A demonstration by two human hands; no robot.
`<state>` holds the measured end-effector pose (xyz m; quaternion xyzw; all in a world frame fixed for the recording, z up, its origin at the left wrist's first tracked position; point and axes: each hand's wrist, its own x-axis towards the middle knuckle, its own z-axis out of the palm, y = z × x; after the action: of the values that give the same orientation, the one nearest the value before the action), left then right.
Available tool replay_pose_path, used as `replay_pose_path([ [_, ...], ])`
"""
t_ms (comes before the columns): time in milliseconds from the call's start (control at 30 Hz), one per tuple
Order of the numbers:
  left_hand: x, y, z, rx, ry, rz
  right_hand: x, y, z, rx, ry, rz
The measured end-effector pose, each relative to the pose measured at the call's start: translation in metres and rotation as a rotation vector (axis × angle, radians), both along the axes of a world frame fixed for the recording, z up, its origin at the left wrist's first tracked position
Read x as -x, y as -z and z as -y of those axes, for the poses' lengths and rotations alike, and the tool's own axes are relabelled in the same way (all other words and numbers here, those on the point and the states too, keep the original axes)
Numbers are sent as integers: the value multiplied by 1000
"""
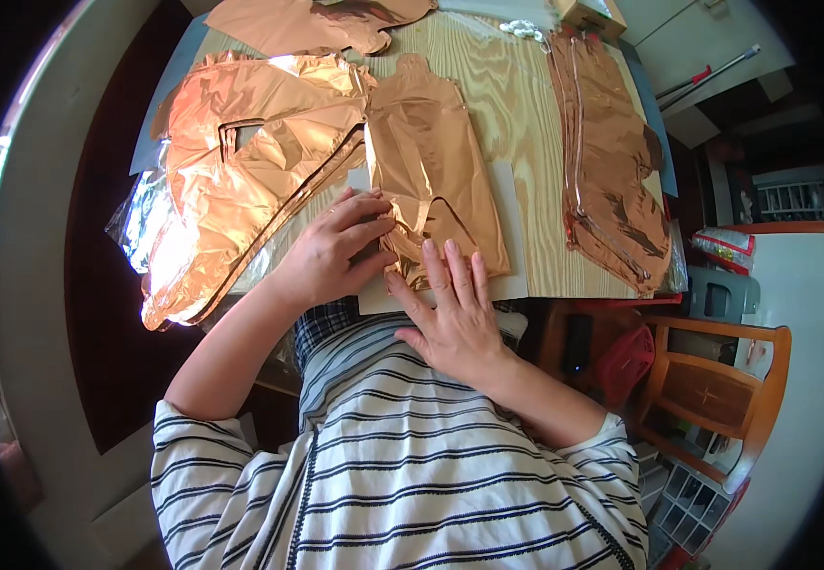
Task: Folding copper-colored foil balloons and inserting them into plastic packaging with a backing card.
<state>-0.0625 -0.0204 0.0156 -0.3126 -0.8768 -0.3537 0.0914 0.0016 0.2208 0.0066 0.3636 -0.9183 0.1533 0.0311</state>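
A pale wooden counter [517, 104] with bold grain fills the upper middle of the view and carries several sheets of rose-gold foil. The largest is a crumpled foil balloon piece [241, 180] on the counter's left side, its lower edge hanging over the near rim, with clear silvery wrapping showing beneath it at the far left. On the right side lies a long, narrower foil piece [612, 161], flat and wrinkled, well apart from the hands. Another foil piece [307, 21] sits at the far edge, partly cut off by the frame. In the middle, on a white backing sheet [512, 233] at the near edge of the counter, lies a smaller foil balloon [431, 176], flat with a narrow neck pointing away from the person. The left hand [331, 252] rests on this balloon's lower left edge, fingers curled and pressed down on the foil, the fingertips touching it. The right hand [450, 309] lies flat with fingers spread and extended, its fingertips on the balloon's near edge and the palm over the backing sheet. A small white bundle [524, 28] lies at the far edge. To the right of the counter stands a wooden chair [716, 380].
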Motion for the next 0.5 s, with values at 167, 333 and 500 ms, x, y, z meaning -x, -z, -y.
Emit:
replay_pose_path([
  [167,-1,-1,0,-3,-14,7,-1,1,5,-40,-68,-44],
  [333,-3,-12,-1,110,-34,44,0,2,5,-46,-79,-52],
  [500,-10,-16,-12,319,-138,15,0,-3,5,16,-77,37],
])
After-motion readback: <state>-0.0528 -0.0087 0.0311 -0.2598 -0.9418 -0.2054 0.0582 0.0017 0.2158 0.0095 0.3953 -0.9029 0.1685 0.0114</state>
